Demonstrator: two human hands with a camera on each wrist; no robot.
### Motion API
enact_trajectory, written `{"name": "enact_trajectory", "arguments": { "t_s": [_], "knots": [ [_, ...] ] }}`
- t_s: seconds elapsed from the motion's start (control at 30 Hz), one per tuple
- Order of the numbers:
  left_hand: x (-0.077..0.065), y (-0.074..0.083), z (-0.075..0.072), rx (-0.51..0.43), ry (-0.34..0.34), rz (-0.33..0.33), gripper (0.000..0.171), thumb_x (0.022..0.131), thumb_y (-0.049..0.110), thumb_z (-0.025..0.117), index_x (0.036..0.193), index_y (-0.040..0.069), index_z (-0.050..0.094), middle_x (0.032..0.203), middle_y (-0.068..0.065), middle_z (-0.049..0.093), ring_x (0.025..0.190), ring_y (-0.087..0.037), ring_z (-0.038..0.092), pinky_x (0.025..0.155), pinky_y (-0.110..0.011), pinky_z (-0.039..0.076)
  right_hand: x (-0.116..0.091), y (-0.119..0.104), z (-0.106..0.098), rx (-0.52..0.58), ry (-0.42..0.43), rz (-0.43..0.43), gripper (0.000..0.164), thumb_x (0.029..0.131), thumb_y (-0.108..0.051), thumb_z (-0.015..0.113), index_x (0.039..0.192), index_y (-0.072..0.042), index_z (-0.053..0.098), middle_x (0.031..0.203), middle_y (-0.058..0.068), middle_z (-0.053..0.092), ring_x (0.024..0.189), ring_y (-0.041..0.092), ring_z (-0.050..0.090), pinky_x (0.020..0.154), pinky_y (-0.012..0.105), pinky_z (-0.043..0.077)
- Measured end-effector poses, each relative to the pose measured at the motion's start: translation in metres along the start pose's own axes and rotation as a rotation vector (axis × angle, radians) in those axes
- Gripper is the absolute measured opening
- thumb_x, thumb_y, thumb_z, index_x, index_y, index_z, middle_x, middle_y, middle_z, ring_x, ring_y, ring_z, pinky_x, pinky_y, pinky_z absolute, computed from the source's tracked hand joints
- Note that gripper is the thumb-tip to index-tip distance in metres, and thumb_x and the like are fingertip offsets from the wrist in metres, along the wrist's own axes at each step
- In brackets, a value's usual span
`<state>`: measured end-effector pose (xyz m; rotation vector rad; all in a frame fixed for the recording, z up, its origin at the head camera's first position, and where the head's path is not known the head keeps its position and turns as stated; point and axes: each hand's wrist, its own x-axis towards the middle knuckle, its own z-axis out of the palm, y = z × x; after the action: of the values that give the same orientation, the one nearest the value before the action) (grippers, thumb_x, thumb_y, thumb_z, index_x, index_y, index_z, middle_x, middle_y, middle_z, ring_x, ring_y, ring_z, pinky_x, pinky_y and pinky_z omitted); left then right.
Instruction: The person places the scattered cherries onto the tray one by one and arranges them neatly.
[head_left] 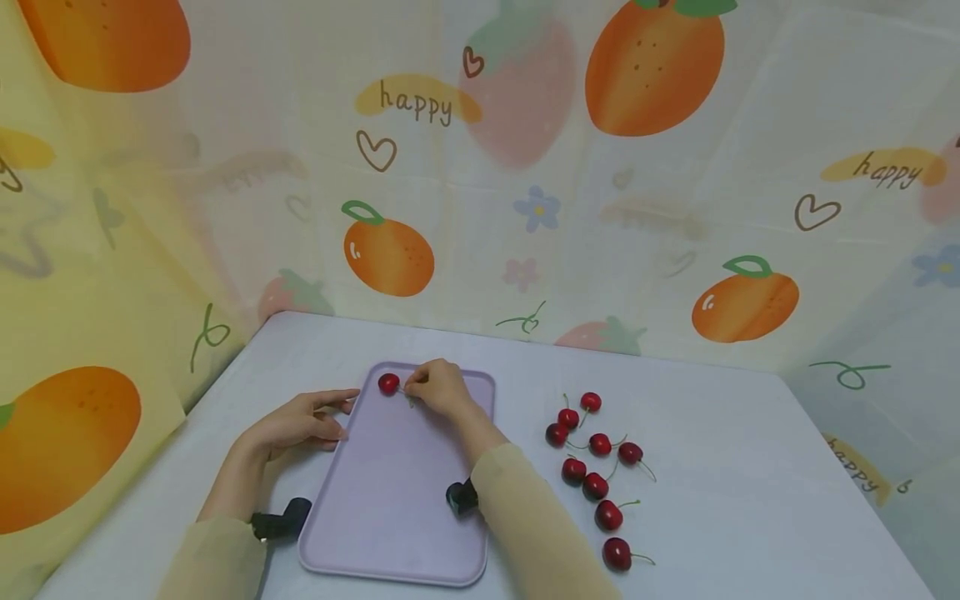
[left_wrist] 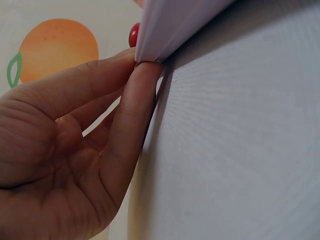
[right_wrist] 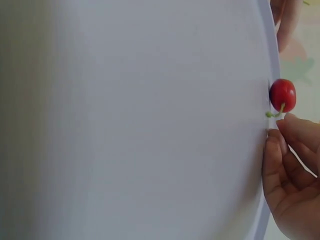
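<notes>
A red cherry [head_left: 388, 384] with a green stem lies near the far left corner of a lilac tray [head_left: 397, 500]. My right hand [head_left: 438, 388] is over the tray's far end, its fingertips close beside that stem. In the right wrist view the stem's end [right_wrist: 269, 114] shows free, and the thumb and forefinger stand slightly apart. At the tray's left rim is my left hand [head_left: 298, 421]. In the left wrist view its fairly straight forefinger and thumb [left_wrist: 137, 95] touch the tray's outer edge [left_wrist: 150, 35].
Several loose cherries [head_left: 596, 486] with stems lie on the white table [head_left: 750, 500] right of the tray. A fruit-printed sheet [head_left: 480, 250] hangs behind the table and along its left side. Black wrist cameras [head_left: 285, 521] sit at both sleeves.
</notes>
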<state>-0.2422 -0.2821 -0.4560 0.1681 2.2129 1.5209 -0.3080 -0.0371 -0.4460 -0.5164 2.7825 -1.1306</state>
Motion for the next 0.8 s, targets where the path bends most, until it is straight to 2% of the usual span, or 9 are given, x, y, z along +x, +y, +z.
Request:
{"name": "enact_trajectory", "arguments": {
  "t_s": [0.2, 0.4, 0.67, 0.8],
  "knots": [
    [0.000, 0.000, -0.001, -0.011, -0.006, -0.001, 0.071, 0.081, 0.009, 0.066, 0.144, 0.009, 0.034, 0.135, -0.021, 0.040, 0.088, -0.013, 0.059, 0.076, -0.027, 0.058, -0.001, 0.001, -0.012, 0.009, -0.015, 0.001, 0.011, 0.084, -0.021, 0.067, 0.087, -0.013, 0.074, 0.084, -0.001, 0.073, 0.075, 0.006, 0.058, 0.064, 0.014, 0.046],
    [-0.002, 0.001, 0.000, -0.012, -0.002, -0.002, 0.071, 0.081, 0.010, 0.066, 0.144, 0.009, 0.034, 0.135, -0.020, 0.041, 0.089, -0.013, 0.060, 0.076, -0.026, 0.057, 0.002, 0.002, -0.030, 0.014, -0.002, 0.002, 0.014, 0.085, -0.024, 0.066, 0.089, -0.014, 0.074, 0.085, 0.000, 0.072, 0.071, 0.006, 0.060, 0.062, 0.016, 0.048],
    [-0.002, 0.000, -0.001, -0.021, -0.015, 0.013, 0.071, 0.081, 0.009, 0.066, 0.144, 0.007, 0.033, 0.135, -0.022, 0.041, 0.088, -0.012, 0.060, 0.075, -0.026, 0.057, -0.005, 0.002, -0.057, 0.012, 0.003, -0.037, 0.015, 0.086, -0.027, 0.065, 0.093, -0.016, 0.073, 0.091, -0.001, 0.072, 0.085, 0.011, 0.063, 0.073, 0.021, 0.051],
    [-0.001, -0.001, -0.001, -0.021, -0.019, 0.021, 0.071, 0.081, 0.008, 0.065, 0.144, 0.007, 0.033, 0.134, -0.023, 0.041, 0.086, -0.011, 0.060, 0.075, -0.025, 0.057, -0.014, 0.001, -0.073, 0.092, -0.004, -0.032, 0.017, 0.085, -0.028, 0.065, 0.094, -0.017, 0.073, 0.092, 0.000, 0.072, 0.086, 0.016, 0.064, 0.071, 0.022, 0.052]
  ]
}}
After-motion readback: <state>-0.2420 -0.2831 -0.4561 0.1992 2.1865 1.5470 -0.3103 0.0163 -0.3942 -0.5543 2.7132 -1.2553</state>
